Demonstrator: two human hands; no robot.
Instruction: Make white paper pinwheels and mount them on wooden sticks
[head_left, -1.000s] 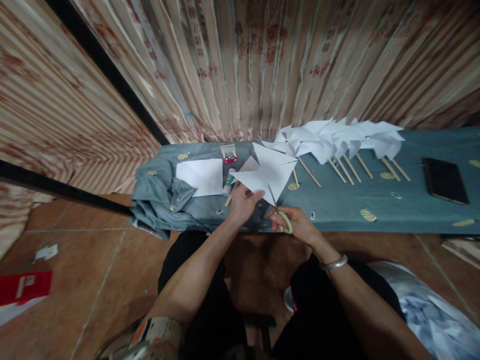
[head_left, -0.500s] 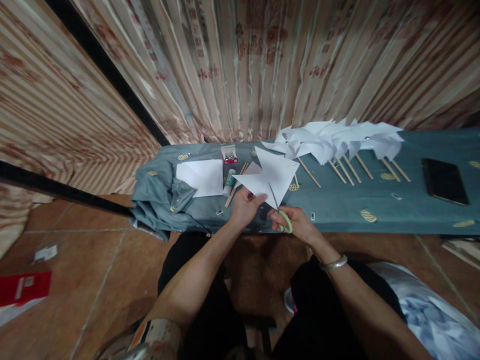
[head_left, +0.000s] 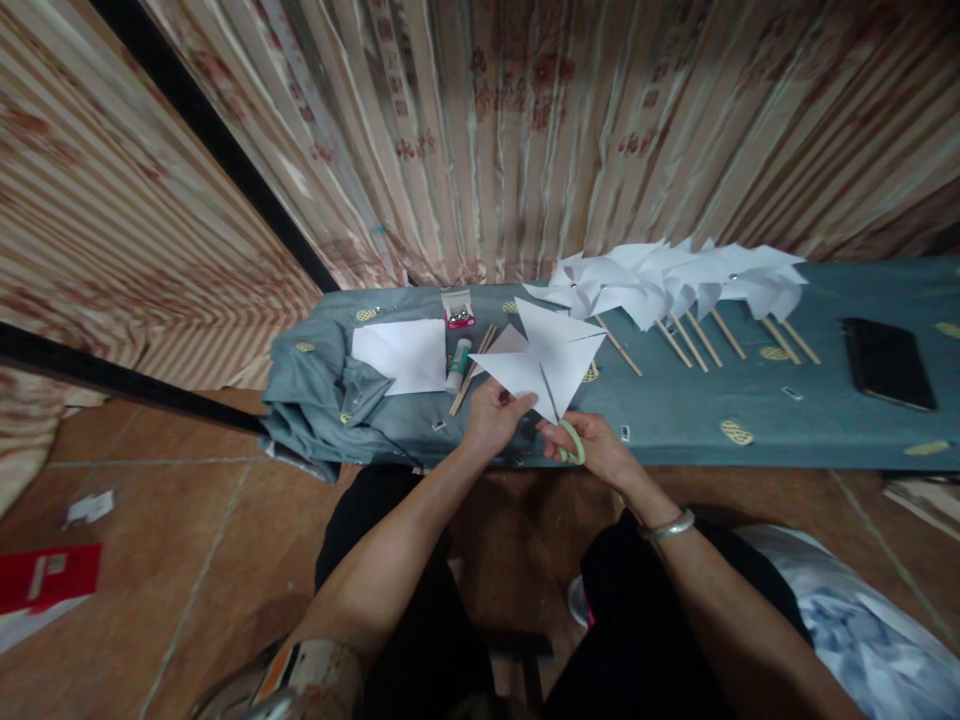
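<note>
Pinched by its lower left edge, a white sheet of paper (head_left: 551, 345) with slits cut in from its corners is held up by my left hand (head_left: 493, 415). My right hand (head_left: 589, 445) grips scissors with light green handles (head_left: 573, 443). The scissors' blades lie along a slit at the paper's lower corner. Just left of the paper are a glue stick (head_left: 458, 366), some wooden sticks (head_left: 482, 352) and a small red box (head_left: 459, 310) of shiny metal pieces. More white paper (head_left: 405, 352) lies farther left.
Several white paper pinwheels (head_left: 675, 280) on wooden sticks lie in a row along the back of the cloth-covered table (head_left: 675, 430). A black phone-like object (head_left: 890, 363) rests at the right. A pleated curtain (head_left: 510, 150) hangs behind.
The cut paper has shifted and tilted slightly, its right corner moving a little to the right. Both hands keep their holds and have barely moved.
</note>
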